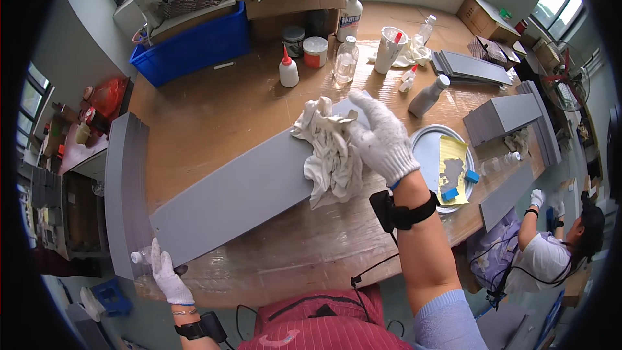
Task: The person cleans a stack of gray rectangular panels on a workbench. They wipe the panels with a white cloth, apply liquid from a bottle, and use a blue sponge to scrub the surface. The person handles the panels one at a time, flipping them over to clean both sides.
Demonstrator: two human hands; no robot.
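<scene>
A long flat grey panel (240,188) lies slantwise across the table in front of me, from lower left to upper right. Its lower left end is gripped at the corner by my gloved left hand (170,277). A crumpled white rag (330,162) rests over the upper right part of the panel and hangs past its near edge. My gloved right hand (383,139) is closed on the rag's right side, by the panel's far end. A small clear bottle with a white cap (137,258) lies partly hidden beside my left hand.
Stacked grey panels (126,194) stand at the table's left edge. Toward the back are a blue bin (194,45), a red-tipped bottle (289,71), and a clear bottle (346,61). Right of me sit a round lid (424,146) with yellow sandpaper (461,149) and a co-worker (544,253).
</scene>
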